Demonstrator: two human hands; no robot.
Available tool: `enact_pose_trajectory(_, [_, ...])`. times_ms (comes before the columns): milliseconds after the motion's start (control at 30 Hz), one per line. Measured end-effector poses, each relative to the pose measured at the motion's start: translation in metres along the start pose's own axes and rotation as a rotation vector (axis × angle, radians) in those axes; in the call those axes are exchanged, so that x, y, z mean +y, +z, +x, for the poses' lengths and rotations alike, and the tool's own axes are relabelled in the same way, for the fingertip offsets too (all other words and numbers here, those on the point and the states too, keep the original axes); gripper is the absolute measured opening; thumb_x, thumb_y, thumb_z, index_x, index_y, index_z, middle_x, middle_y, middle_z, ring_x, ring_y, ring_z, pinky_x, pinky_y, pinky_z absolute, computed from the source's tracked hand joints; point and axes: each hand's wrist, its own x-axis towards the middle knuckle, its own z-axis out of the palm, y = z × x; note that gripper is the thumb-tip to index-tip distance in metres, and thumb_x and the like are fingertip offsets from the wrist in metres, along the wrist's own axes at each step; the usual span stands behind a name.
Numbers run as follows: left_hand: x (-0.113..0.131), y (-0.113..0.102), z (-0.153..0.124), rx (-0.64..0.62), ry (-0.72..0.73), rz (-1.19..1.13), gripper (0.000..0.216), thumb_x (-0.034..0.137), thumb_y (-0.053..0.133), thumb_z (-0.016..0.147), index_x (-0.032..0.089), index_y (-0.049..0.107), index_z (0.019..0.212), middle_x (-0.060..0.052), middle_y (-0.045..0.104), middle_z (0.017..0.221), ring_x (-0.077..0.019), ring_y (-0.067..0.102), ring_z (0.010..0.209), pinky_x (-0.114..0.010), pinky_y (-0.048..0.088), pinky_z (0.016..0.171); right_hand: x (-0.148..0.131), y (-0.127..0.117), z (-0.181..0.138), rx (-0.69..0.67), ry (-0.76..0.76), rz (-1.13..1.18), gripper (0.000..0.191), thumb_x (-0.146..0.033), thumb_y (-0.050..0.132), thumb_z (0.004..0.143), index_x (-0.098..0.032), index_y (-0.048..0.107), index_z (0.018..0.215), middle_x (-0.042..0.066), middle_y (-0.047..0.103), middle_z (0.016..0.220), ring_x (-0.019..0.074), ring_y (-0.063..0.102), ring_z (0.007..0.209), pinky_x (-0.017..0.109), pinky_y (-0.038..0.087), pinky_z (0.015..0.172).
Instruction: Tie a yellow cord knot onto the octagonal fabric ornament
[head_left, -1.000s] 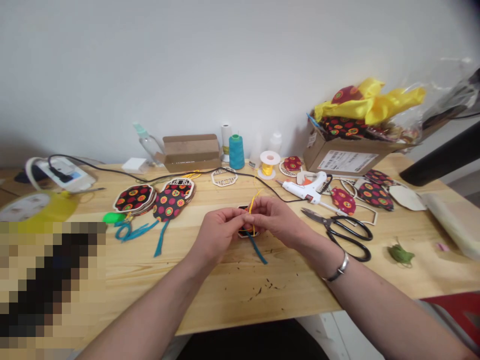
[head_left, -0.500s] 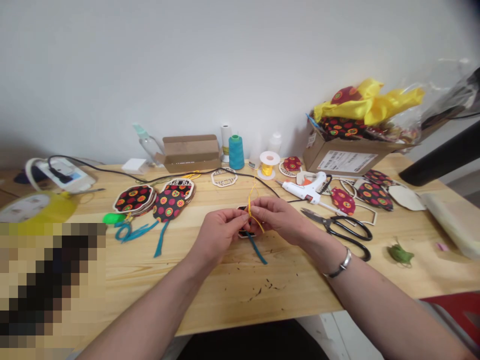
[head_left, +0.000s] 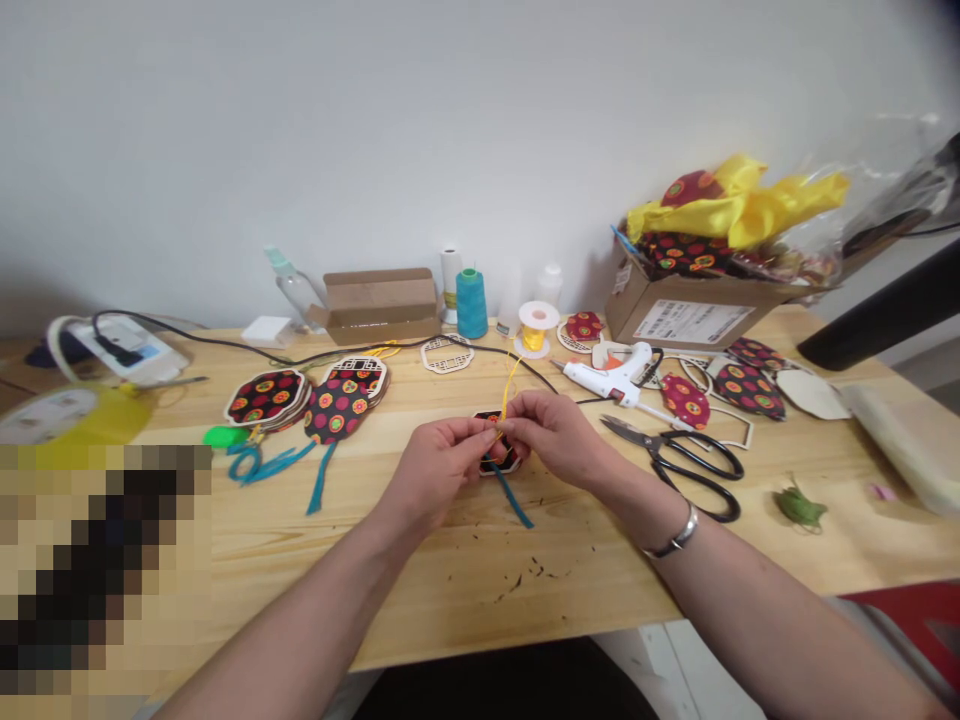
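My left hand (head_left: 452, 455) and my right hand (head_left: 553, 435) meet fingertip to fingertip, both pinching a yellow cord (head_left: 511, 380). The cord runs back toward a white spool of yellow cord (head_left: 534, 338). Beneath my fingers lies a small dark fabric piece in a pale frame (head_left: 501, 464), partly hidden by the hands. From it a teal ribbon (head_left: 514, 500) trails toward me across the wood. The exact spot where the cord is gripped is too small to make out.
Black-handled scissors (head_left: 671, 455) and a white glue gun (head_left: 609, 376) lie to the right. Patterned fabric pieces (head_left: 339, 410) are at the left. A teal thread cone (head_left: 472, 304), a small open cardboard box (head_left: 381, 312) and a large filled box (head_left: 694, 318) stand along the wall.
The loose yellow end that hung below my fingers no longer shows there. My right hand has shifted slightly, and more of the framed fabric piece is visible.
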Motion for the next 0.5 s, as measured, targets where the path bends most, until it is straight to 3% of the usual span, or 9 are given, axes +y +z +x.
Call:
enact_pose_trajectory(100, [0.0018, 0.0007, -0.0003, 0.01, -0.01, -0.006, 0.016, 0.026, 0.064, 0.068, 0.012, 0.069, 0.072, -0.003, 0.063, 0.06, -0.002, 0.035, 0.039, -0.017, 0.02, 0.039, -0.0012, -0.0007, -0.0004, 0.016, -0.018, -0.079, 0.017, -0.024, 0.051, 0.077, -0.015, 0.051, 0.062, -0.002, 0.053, 0.054, 0.008, 0.046, 0.048, 0.02, 0.038, 0.047])
enact_pose_trajectory(300, [0.0033, 0.0002, 0.0003, 0.015, -0.041, -0.039, 0.018, 0.025, 0.068, 0.065, 0.013, 0.07, 0.078, -0.005, 0.067, 0.068, -0.01, 0.055, 0.055, -0.018, 0.035, 0.047, -0.0002, -0.003, 0.0009, 0.071, -0.075, -0.247, 0.018, -0.023, 0.048, 0.078, -0.016, 0.049, 0.061, -0.003, 0.049, 0.053, 0.0084, 0.045, 0.05, 0.02, 0.036, 0.048])
enact_pose_trajectory(500, [0.0025, -0.0011, 0.0012, 0.028, -0.028, 0.051, 0.015, 0.026, 0.068, 0.064, 0.013, 0.069, 0.071, -0.003, 0.065, 0.062, -0.0084, 0.052, 0.049, -0.019, 0.033, 0.044, -0.0008, -0.0036, 0.0013, 0.122, -0.117, -0.29, 0.017, -0.02, 0.048, 0.076, -0.016, 0.047, 0.06, -0.004, 0.047, 0.053, 0.0082, 0.042, 0.051, 0.021, 0.035, 0.051])
